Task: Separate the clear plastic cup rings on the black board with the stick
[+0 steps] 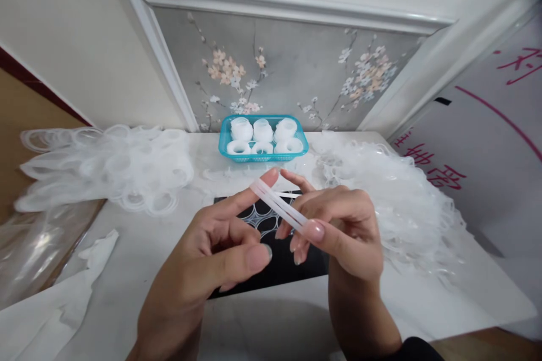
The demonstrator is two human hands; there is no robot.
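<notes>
My right hand (339, 225) pinches two narrow translucent white rings (279, 206), seen nearly edge-on, with the thumb on their near end. The far end of these rings lies against the index finger of my left hand (224, 248). That index finger is stretched out, the thumb stands apart from it, and the other left fingers are curled loosely. Whether the left index finger passes through the rings is hard to see. Below both hands lies a black mat (275, 268) with several thin pale rings (258, 219) spread on it, partly hidden by my fingers.
At the back stands a blue plastic basket (263, 158) with stacks of white rings. A heap of translucent rings (139, 163) lies left, a larger tangled heap (406, 203) right. Crumpled white paper (80, 282) and clear plastic (38, 248) are at the left edge. A framed floral panel (296, 62) rises behind.
</notes>
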